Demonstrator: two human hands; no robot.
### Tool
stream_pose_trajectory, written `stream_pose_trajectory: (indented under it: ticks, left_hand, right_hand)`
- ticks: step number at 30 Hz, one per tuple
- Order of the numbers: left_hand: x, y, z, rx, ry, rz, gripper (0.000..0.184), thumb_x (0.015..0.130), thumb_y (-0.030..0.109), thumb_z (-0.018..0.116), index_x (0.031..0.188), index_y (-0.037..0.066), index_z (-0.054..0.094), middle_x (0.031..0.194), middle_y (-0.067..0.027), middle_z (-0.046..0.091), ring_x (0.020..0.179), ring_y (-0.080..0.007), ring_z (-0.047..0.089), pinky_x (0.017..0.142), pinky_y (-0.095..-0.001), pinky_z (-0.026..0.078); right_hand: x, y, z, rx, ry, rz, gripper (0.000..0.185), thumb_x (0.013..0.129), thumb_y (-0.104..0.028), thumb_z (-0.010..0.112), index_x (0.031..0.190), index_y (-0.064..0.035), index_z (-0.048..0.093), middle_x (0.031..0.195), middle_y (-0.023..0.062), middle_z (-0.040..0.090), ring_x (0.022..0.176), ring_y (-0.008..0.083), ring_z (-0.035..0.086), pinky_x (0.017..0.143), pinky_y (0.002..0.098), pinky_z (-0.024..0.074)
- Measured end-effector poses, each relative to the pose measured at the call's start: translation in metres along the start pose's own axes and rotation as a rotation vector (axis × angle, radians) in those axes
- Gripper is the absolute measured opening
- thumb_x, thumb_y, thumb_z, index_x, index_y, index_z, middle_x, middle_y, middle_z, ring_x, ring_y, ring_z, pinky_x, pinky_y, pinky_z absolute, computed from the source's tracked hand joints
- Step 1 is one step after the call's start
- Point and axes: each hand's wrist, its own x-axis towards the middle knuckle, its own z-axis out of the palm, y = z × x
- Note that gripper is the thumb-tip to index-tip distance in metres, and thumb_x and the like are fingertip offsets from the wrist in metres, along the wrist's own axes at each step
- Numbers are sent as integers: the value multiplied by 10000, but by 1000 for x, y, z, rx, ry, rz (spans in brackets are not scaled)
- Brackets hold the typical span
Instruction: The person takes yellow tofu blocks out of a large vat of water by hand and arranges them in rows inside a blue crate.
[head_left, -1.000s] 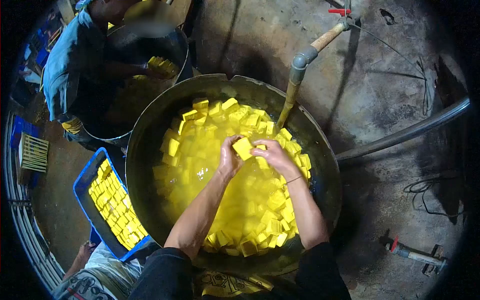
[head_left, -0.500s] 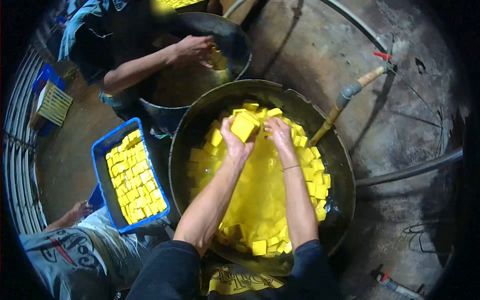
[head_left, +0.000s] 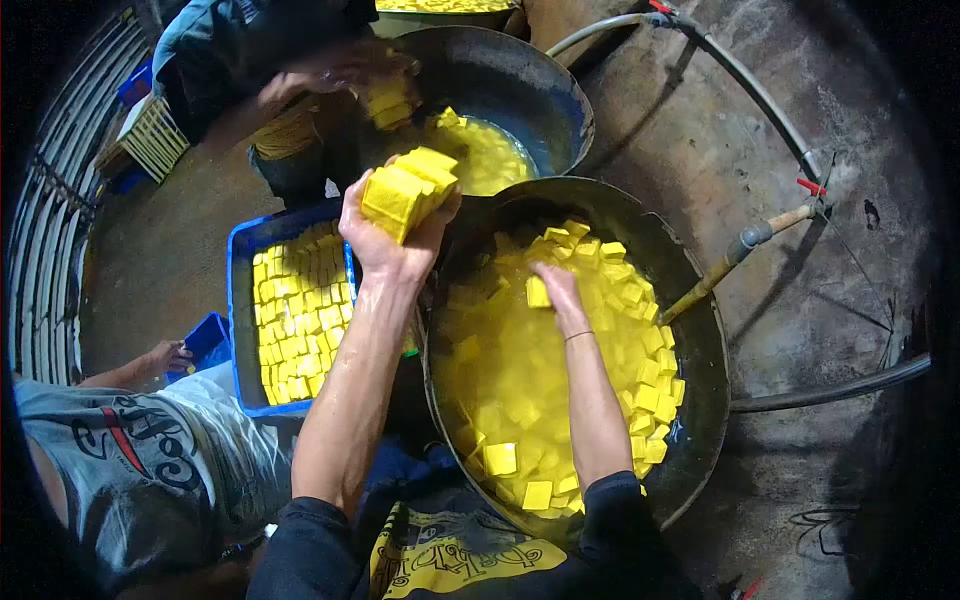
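Observation:
My left hand (head_left: 383,248) is raised above the left rim of the round metal vat (head_left: 704,310), closed around a stack of yellow tofu blocks (head_left: 408,188). My right hand (head_left: 560,287) is low inside the vat, its fingers bent around another yellow tofu block (head_left: 538,292); some fingertips are hidden. Cloudy yellow liquid (head_left: 520,370) fills the vat. Loose tofu blocks (head_left: 648,395) crowd its right and lower sides. Left of the vat stands a blue crate (head_left: 240,330) holding rows of similar blocks, below and left of my raised hand.
A second metal vat (head_left: 560,100) stands beyond mine, where a co-worker's blurred hands hold yellow blocks. Another person in a grey shirt (head_left: 150,480) sits at left, one hand by a blue container (head_left: 208,340). A pipe (head_left: 715,275) with a red valve reaches the vat's right rim.
My left hand has moved left and up out of the vat with the stack. My right hand has gone lower, onto a block. The view has shifted left.

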Motion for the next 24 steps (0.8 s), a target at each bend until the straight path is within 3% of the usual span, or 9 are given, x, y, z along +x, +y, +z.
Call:
stream_pose_trajectory:
  ticks: [4,7,12,15,16,17,19,20,24]
  left_hand:
    - [-9,17,-24,-26,34,26,347,841,353,536,1061,92,600,1076,-116,630,1025,-313,580,901,-524,431]
    - [-21,33,-42,9,71,47,334,877,350,504,1069,95,602,1094,-110,631,1038,-314,580,902,-515,436]
    - [-38,57,-82,-6,194,58,342,900,367,461,1103,120,581,1090,-93,615,1100,-321,546,939,-586,401]
    - [-37,55,-118,92,102,133,300,884,304,459,1057,99,594,1071,-91,619,1053,-317,569,910,-563,422]
    - [-40,55,-114,30,244,110,300,877,285,453,1045,78,592,1056,-108,625,1023,-317,586,905,-511,449]
    - [-37,55,-129,23,106,90,331,882,290,448,1053,47,594,1020,-120,636,981,-300,609,892,-437,479]
    - [-44,58,-142,140,321,80,357,885,302,454,1059,27,601,981,-118,647,943,-279,623,867,-394,499]
    - [-49,64,-142,16,215,31,369,885,307,455,1066,24,607,975,-119,649,913,-271,629,857,-398,505]
    - [-61,97,-155,-7,253,46,396,828,322,470,1081,35,574,997,-141,626,917,-271,616,839,-407,513]
  right_hand:
    - [19,55,51,-485,125,-219,444,766,-227,732,1090,56,622,990,110,652,906,170,611,777,293,491]
    - [3,52,55,-226,-8,-197,541,785,-254,736,1172,88,575,1130,151,633,1055,234,586,924,320,446]
    - [-93,-65,71,197,-332,-147,400,787,-114,723,1125,54,592,1055,91,656,934,141,623,856,267,482]
    - [-150,-130,121,84,-386,-373,335,786,-89,720,1083,25,615,974,45,664,855,110,628,751,253,505]
    - [-158,-138,139,-53,-378,-434,314,783,-119,725,1051,19,634,939,52,670,844,107,630,741,258,507]
    - [-161,-142,157,-191,-367,-494,298,780,-149,730,1019,12,653,903,58,676,834,104,633,730,262,509]
    - [-159,-141,194,-487,-329,-611,347,745,-254,761,945,15,671,815,102,673,800,153,650,742,296,507]
    - [-155,-131,213,-577,-227,-667,309,747,-199,749,921,35,646,836,89,662,788,177,631,752,314,492]
    - [-156,-128,252,-444,-373,-485,299,779,-126,683,1023,21,590,953,99,630,900,172,592,820,306,473]
